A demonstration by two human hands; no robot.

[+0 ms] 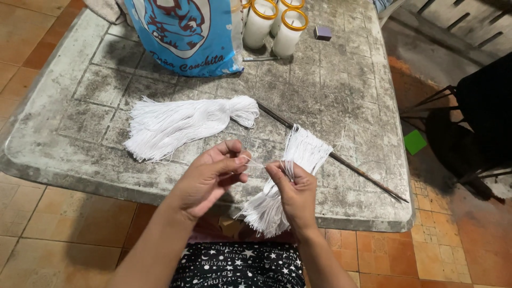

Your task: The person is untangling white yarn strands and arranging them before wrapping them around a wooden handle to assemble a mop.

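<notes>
A single strand (256, 162) is pinched taut between the left hand (210, 178) and the right hand (296, 192), drawn sideways from the white thread bundle (290, 176) clasped upright at the table's (80, 154) near edge.

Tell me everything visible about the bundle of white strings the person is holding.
The small bundle of white cotton-like strings is loose and fanned at both ends, pinched near its middle by the right hand. Its upper end lies on the grey stone table, across a thin dark rod; its lower end hangs past the table edge. The left hand pinches a single strand drawn sideways from it.
</notes>
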